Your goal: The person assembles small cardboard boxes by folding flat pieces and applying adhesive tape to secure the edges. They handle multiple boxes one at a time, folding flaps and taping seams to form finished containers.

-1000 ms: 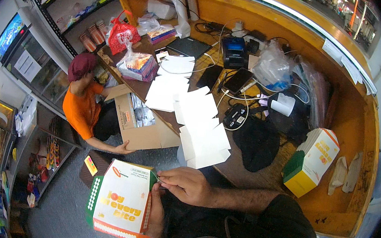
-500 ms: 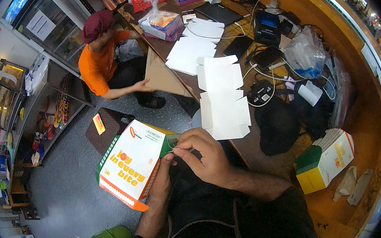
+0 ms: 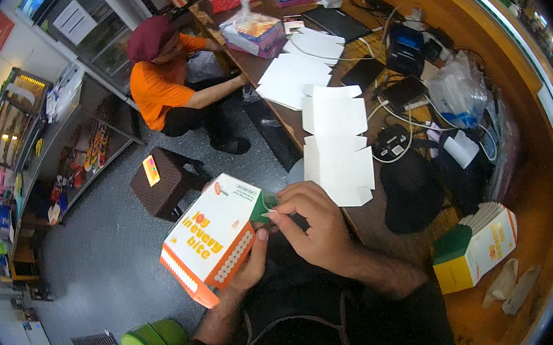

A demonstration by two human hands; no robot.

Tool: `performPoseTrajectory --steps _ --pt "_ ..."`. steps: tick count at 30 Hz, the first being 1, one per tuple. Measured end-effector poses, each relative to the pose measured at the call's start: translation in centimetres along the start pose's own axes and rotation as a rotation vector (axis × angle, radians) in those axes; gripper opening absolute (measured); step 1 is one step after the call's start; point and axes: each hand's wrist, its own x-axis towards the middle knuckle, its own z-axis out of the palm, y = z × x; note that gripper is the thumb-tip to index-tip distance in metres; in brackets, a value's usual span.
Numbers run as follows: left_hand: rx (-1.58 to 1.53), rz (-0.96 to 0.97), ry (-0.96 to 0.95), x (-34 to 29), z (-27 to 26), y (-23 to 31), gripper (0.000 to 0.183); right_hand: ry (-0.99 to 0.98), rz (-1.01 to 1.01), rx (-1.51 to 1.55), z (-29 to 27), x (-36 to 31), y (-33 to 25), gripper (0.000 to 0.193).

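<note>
A printed carton (image 3: 212, 223), white with orange, yellow and green parts, is held up in front of me. My left hand (image 3: 252, 264) grips it from its right side and below, thumb up along the orange side panel; its other fingers are mostly hidden. At the carton's green upper right end, my right hand (image 3: 316, 227) has thumb and forefinger pinched on a thin white string (image 3: 268, 211). Where the string's far end goes cannot be made out. Beyond my hands, an unfolded white carton blank (image 3: 336, 148) lies on the brown table.
Several stacked cartons (image 3: 481, 244) stand on the wooden ledge at right. White sheets (image 3: 294, 80), cables and a black card terminal (image 3: 407, 48) crowd the table (image 3: 260, 66). A person in orange (image 3: 164, 83) crouches at its left. A brown stool (image 3: 158, 190) and green bin (image 3: 154, 341) stand on the floor.
The carton has turned and moved right, showing more of its orange side. Both hands keep their holds. The crouching person's arm now reaches toward the table, and the brown cardboard beside them is out of sight.
</note>
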Motion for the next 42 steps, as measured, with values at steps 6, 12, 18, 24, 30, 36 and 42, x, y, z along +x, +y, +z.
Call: performPoseTrajectory --steps 6,12,18,24,30,36,42 --pt "0.246 -0.002 0.012 -1.4 0.4 -2.9 0.049 -0.044 -0.030 -0.038 -0.3 0.3 -0.5 0.016" --pt "0.406 0.074 -0.030 -2.6 0.3 -4.5 0.054 -0.099 -0.034 -0.029 -0.3 0.3 -0.7 0.016" --pt "0.943 0.298 -0.077 -4.2 0.4 -6.3 0.060 -0.167 0.006 0.118 -0.4 0.2 -0.7 0.018" --pt "1.902 0.639 -0.010 -6.1 3.0 -9.8 0.065 -0.149 -0.193 0.234 0.1 -0.6 1.0 0.022" --pt "2.721 0.842 0.039 -8.0 5.1 -11.1 0.071 -0.078 -0.333 0.013 1.2 -2.2 0.1 0.038" --pt "0.253 0.173 -0.018 -3.5 1.8 -3.7 0.066 -0.039 -0.285 -0.179 1.0 -1.8 -0.6 0.026" --pt "-0.077 -0.354 0.074 0.1 0.1 0.9 0.036 -0.193 -0.142 -0.029 0.4 -1.7 1.1 0.051"
